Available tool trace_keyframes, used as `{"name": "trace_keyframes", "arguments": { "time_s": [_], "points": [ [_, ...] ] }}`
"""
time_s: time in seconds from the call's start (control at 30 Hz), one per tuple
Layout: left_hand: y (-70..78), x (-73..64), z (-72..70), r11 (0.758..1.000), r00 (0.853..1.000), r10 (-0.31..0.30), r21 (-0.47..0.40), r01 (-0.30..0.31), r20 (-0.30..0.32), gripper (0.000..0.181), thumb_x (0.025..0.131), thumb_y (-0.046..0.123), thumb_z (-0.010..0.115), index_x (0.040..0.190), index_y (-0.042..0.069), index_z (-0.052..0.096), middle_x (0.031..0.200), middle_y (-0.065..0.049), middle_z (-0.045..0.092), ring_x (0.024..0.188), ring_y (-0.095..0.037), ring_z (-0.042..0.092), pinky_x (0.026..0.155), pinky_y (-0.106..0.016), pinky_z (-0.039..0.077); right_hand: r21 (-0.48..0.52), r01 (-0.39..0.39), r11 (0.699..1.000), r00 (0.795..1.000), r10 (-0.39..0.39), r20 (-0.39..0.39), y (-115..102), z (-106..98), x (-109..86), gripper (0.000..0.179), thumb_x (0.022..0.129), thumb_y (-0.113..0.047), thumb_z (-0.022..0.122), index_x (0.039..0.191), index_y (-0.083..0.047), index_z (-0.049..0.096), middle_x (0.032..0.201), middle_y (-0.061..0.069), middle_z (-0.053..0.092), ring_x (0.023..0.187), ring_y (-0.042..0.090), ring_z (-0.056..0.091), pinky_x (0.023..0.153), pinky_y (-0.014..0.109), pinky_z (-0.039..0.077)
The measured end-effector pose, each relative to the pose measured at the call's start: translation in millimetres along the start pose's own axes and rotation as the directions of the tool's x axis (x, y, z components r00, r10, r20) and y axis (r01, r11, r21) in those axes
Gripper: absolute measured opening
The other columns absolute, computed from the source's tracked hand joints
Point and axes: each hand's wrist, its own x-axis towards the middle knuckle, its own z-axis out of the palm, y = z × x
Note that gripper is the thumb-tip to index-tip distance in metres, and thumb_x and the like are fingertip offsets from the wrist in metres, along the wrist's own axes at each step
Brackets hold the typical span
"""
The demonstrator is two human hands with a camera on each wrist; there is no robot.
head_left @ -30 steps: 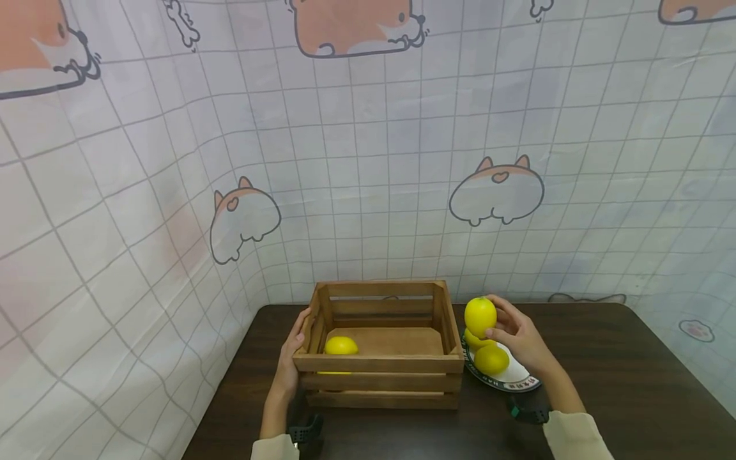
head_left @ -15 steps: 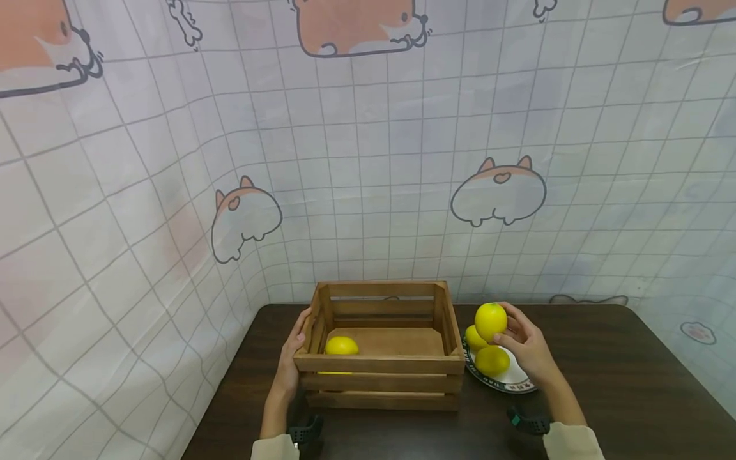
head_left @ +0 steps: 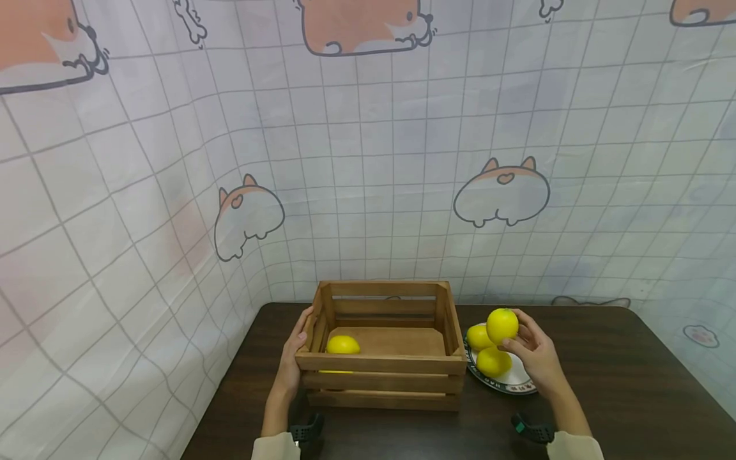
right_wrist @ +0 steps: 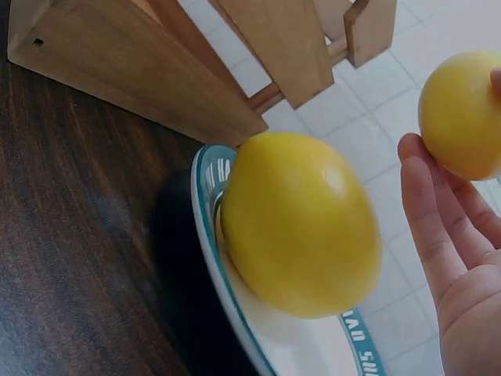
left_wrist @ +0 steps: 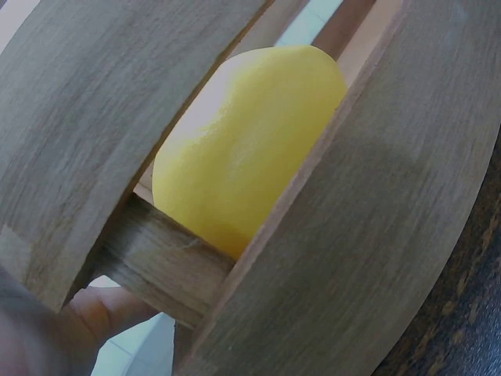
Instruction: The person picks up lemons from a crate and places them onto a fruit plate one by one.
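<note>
My right hand (head_left: pixel 539 358) pinches a yellow lemon (head_left: pixel 503 326) between thumb and fingers, raised over the plate. Two more lemons lie on the white plate (head_left: pixel 520 375), one near the front (head_left: pixel 493 362) and one behind it (head_left: pixel 478 337). In the right wrist view the held lemon (right_wrist: pixel 463 117) is at the right, while a plate lemon (right_wrist: pixel 301 227) fills the middle. My left hand (head_left: pixel 289 358) rests along the outside of the wooden crate's (head_left: pixel 379 364) left end. Inside the crate, at its left, sits yellow fruit (head_left: pixel 342 345), seen between slats in the left wrist view.
The dark wooden table (head_left: pixel 609 377) carries the crate and the plate, which stands close to the crate's right end. A patterned fabric wall (head_left: pixel 368 160) rises behind the table and along its left side.
My right hand has moved to the right and a little lower with its lemon, away from the crate, uncovering more of the rear plate lemon. The left hand stays at the crate.
</note>
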Motion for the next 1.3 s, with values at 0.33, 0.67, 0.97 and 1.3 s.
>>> {"name": "trace_keyframes", "arguments": {
  "time_s": [0.33,0.67,0.97,1.3],
  "points": [
    [0.0,-0.6,1.1,1.000,1.000,-0.002,0.002,0.002,-0.001,0.058,0.104,0.031,0.027,0.162,0.026,0.029,0.172,-0.002,0.015,0.158,-0.032,0.006,0.120,-0.072,0.001,0.061,-0.003,0.998,0.994,0.010,-0.112,13,-3,-4.5,0.060,0.097,0.004,0.063,0.151,-0.001,0.039,0.113,-0.014,0.068,0.096,0.000,0.071,0.079,0.020,0.059],
    [1.9,0.5,0.2,1.000,1.000,0.005,-0.003,-0.005,0.000,0.058,0.104,0.030,0.026,0.162,0.024,0.029,0.172,-0.004,0.015,0.157,-0.032,0.007,0.121,-0.071,0.001,-0.049,-0.130,0.990,0.970,0.117,-0.212,14,-9,-5.3,0.061,0.096,-0.006,0.068,0.152,-0.007,0.041,0.106,-0.019,0.064,0.093,-0.005,0.068,0.078,0.015,0.056],
    [3.0,-0.9,0.7,1.000,1.000,0.001,0.005,-0.001,0.000,0.058,0.104,0.031,0.026,0.162,0.024,0.029,0.172,-0.005,0.015,0.158,-0.032,0.006,0.120,-0.072,0.000,-0.191,-0.183,0.964,0.952,0.126,-0.280,23,-19,-8.7,0.063,0.097,-0.008,0.068,0.153,-0.011,0.041,0.105,-0.022,0.059,0.093,-0.011,0.063,0.078,0.012,0.054],
    [2.2,0.4,0.4,1.000,1.000,0.005,-0.001,-0.005,-0.003,0.058,0.105,0.030,0.027,0.162,0.024,0.030,0.172,-0.005,0.015,0.158,-0.033,0.006,0.121,-0.071,0.000,-0.387,-0.218,0.896,0.949,0.102,-0.298,29,-24,-8.9,0.063,0.097,-0.013,0.069,0.154,-0.011,0.042,0.115,-0.010,0.057,0.088,-0.003,0.058,0.075,0.014,0.052]
  ]
}}
